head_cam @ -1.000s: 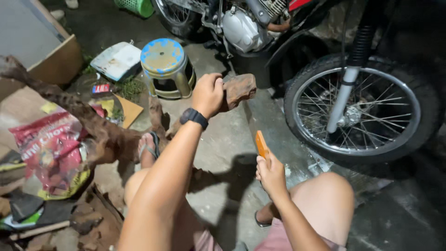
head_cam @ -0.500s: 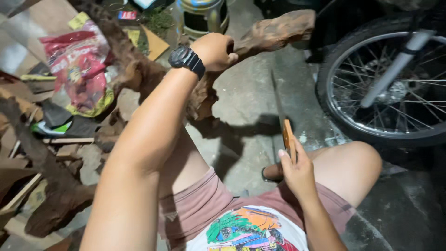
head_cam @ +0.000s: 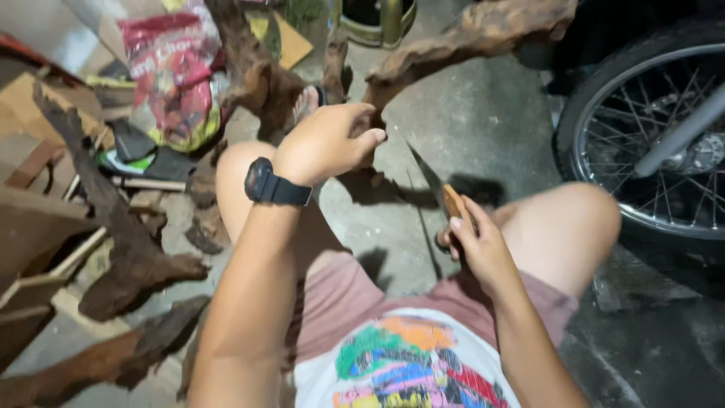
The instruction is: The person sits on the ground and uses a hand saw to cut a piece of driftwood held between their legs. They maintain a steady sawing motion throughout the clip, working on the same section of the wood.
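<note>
My left hand [head_cam: 326,142], with a black watch on the wrist, grips the lower end of a long gnarled piece of brown driftwood [head_cam: 483,32] that rises toward the top right. My right hand [head_cam: 477,243] is closed around the orange wooden handle of a knife [head_cam: 442,193]; its dark blade points up and left toward the wood, close under my left hand. I am seated with bare knees apart over the concrete floor, in pink shorts and a white shirt with a colourful print.
A motorcycle wheel [head_cam: 649,143] stands at the right. More driftwood pieces [head_cam: 128,249] lie at the left, with wooden slats and a red plastic bag [head_cam: 177,72]. A tin can [head_cam: 374,19] sits at the top. My sandalled foot [head_cam: 306,102] rests beyond my left knee.
The view has tilted down toward my lap. My left hand and the driftwood have come closer to me, and my right hand has brought the knife up near the wood.
</note>
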